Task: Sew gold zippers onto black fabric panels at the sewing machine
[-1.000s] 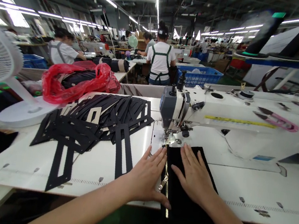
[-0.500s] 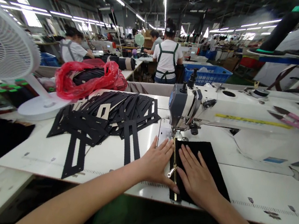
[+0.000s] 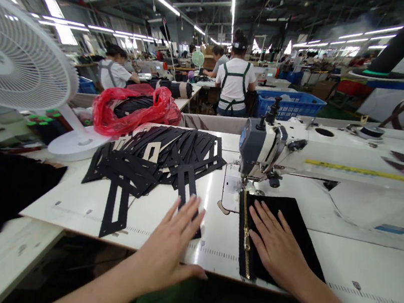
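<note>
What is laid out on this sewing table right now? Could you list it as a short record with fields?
Place: white sewing table in a workshop
Machine: white industrial sewing machine
Workpiece: black fabric panel with a gold metal zipper along its left edge, its top end under the machine's foot
Right hand: flat on the fabric panel, open
Left hand: open, fingers spread, over one black cut-out strip
Nearby: pile of black cut-out pieces, red plastic bag, white desk fan
</note>
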Available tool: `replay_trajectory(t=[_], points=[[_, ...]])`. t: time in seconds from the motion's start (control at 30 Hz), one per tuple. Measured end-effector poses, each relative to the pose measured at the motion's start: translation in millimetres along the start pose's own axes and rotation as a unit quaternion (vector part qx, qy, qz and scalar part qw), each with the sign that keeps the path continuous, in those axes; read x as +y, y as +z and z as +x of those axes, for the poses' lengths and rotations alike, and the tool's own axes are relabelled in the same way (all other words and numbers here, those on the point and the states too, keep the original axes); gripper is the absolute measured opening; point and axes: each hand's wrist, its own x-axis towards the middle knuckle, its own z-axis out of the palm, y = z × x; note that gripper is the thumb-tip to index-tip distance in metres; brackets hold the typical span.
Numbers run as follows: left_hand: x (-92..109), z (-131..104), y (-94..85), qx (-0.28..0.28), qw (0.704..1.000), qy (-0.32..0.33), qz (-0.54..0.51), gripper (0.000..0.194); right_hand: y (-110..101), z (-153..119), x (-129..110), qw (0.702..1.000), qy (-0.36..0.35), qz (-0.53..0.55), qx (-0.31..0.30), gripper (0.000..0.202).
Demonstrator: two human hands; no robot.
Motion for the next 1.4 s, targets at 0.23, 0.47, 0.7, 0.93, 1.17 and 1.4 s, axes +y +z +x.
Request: replay_trajectory(t=[0.23, 0.47, 0.7, 0.93, 1.17, 1.4], points=[[-3.9, -31.0, 15.9, -0.079, 0.995, -0.007, 0.062, 0.102, -5.7, 0.8, 0.4, 0.999, 0.006, 0.037, -0.03, 0.051], [-10.5, -22.5, 5.8, -0.061, 0.998, 0.009, -0.02, 0.074, -2.0, 2.0, -9.5, 1.0, 0.027, 0.009, 0.01, 0.061], [-36.4, 20.7, 15.4, 0.017, 0.999, -0.003, -0.045, 0.039, -1.6, 10.3, 9.2, 0.999, 0.012, 0.013, 0.026, 0.044], [-51.5, 46.3, 25.3, 0.095, 0.993, 0.0, -0.07, 0.034, 9.8, 7.2, 7.3, 0.999, -0.004, 0.0, 0.049, 0.045], [-0.1, 73.2, 40.3, 0.172, 0.98, 0.091, -0.052, 0.039, 3.5, 1.6, -2.9, 0.998, -0.01, 0.01, 0.057, 0.046], [14.9, 103.3, 58.7, 0.069, 0.992, 0.107, 0.018, 0.025, -2.9, 4.0, -0.7, 0.999, -0.012, 0.025, 0.042, 0.048]])
